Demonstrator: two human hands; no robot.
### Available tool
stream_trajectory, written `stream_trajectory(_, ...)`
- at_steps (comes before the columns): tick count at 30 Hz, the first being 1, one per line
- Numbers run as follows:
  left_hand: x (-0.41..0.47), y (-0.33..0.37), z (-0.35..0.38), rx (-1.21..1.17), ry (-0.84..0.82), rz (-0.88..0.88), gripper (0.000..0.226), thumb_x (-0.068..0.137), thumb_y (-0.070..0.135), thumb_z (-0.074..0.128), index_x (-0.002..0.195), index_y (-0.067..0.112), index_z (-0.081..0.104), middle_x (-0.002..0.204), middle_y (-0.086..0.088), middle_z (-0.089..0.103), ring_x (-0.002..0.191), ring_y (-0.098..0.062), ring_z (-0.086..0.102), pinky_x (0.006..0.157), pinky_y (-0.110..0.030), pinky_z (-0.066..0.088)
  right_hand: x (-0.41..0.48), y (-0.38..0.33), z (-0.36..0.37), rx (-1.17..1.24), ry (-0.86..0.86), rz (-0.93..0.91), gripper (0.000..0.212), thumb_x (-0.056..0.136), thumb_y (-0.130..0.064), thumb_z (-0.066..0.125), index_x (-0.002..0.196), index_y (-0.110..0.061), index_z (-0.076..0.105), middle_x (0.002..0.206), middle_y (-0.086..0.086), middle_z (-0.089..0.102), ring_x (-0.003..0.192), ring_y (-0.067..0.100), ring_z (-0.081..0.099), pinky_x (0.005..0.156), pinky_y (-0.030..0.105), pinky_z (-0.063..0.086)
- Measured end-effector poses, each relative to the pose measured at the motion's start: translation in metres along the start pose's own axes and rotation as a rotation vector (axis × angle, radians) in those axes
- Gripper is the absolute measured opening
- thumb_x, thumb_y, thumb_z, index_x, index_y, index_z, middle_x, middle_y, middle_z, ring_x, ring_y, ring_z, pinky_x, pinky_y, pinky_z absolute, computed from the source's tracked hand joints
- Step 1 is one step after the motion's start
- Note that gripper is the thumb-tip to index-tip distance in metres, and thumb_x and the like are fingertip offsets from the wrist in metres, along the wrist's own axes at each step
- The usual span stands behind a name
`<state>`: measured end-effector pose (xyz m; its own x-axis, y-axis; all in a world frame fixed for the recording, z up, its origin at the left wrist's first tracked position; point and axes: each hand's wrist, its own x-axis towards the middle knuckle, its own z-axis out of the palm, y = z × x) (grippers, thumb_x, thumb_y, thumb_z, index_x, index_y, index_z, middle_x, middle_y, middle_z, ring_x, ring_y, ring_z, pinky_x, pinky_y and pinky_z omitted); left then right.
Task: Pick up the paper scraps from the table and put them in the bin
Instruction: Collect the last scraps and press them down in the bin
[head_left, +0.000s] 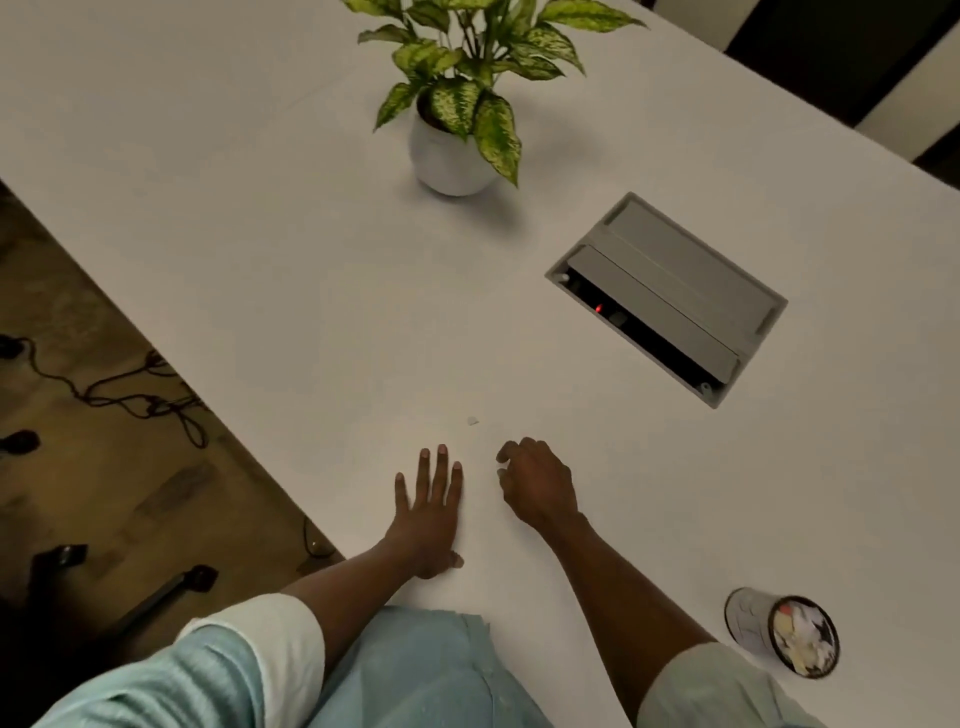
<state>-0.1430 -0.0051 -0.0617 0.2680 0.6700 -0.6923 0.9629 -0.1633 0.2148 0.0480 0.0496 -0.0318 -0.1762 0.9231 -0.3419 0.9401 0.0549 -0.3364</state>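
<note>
One paper scrap (472, 421) was all that showed on the white table (260, 208) as you leaned in, a small pale fleck lying just beyond and between your two hands. Your right fingertips (503, 457) were curled inward and drawn loosely toward each other, touching nothing, apparently shaping up for a pinch on so thin and flat a piece. Whether anything was tucked inside that curl could not be told. Your right hand (537, 480) arched over the surface with knuckles up, wrist low and forearm angling back toward your body. Your left fingers (439, 470) were spread and straight, the left hand (428, 512) lying palm down on the tabletop, probably as a brace while you reached forward; it held nothing.

At your right, near the table's edge, the bin (748, 618) appeared already well filled with crumpled paper, which suggested the clearing was nearly over. It sat well apart from the scrap, on the same side as the hand poised to pick. Farther off were a potted plant (457, 130) and a grey cable box (667, 296) set into the table, both clear of the work.
</note>
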Motion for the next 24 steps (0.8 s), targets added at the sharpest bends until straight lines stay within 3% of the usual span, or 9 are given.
stream_trajectory(6, 0.007, -0.004, 0.009, 0.017, 0.015, 0.003, 0.142, 0.084, 0.059, 0.077, 0.155, 0.012, -0.036, 0.152, -0.014, -0.057, 0.138, -0.039, -0.057, 0.119, -0.074, -0.014, 0.049, -0.017, -0.004, -0.071, -0.051, -0.082, 0.023, 0.099, -0.024, 0.055, 0.121, -0.021, 0.06, 0.118, 0.001, 0.061, 0.115, 0.024, 0.057, 0.085, 0.038, 0.052)
stream_trajectory(12, 0.004, -0.009, 0.008, 0.037, 0.028, 0.027, 0.143, 0.082, 0.059, 0.079, 0.156, 0.014, -0.036, 0.156, -0.014, -0.054, 0.144, -0.039, -0.049, 0.121, -0.07, -0.015, 0.082, -0.035, -0.009, -0.121, -0.049, -0.18, 0.031, 0.1, -0.015, 0.054, 0.13, -0.01, 0.055, 0.126, 0.009, 0.057, 0.118, 0.029, 0.054, 0.089, 0.043, 0.054)
stream_trajectory(19, -0.002, -0.027, 0.002, 0.061, 0.052, 0.079, 0.141, 0.083, 0.05, 0.083, 0.158, 0.021, -0.034, 0.16, -0.007, -0.05, 0.149, -0.032, -0.043, 0.127, -0.059, -0.013, 0.099, -0.057, -0.002, -0.208, -0.041, -0.207, 0.024, 0.098, -0.001, 0.046, 0.118, -0.004, 0.06, 0.118, 0.012, 0.056, 0.106, 0.029, 0.055, 0.079, 0.039, 0.055)
stream_trajectory(24, -0.001, -0.029, 0.003, 0.037, 0.058, 0.093, 0.138, 0.085, 0.05, 0.081, 0.158, 0.022, -0.033, 0.16, -0.005, -0.05, 0.149, -0.031, -0.044, 0.128, -0.059, -0.012, 0.096, -0.058, 0.006, -0.139, -0.034, -0.149, 0.026, 0.096, 0.003, 0.043, 0.108, -0.005, 0.064, 0.11, 0.012, 0.062, 0.1, 0.029, 0.06, 0.081, 0.038, 0.053)
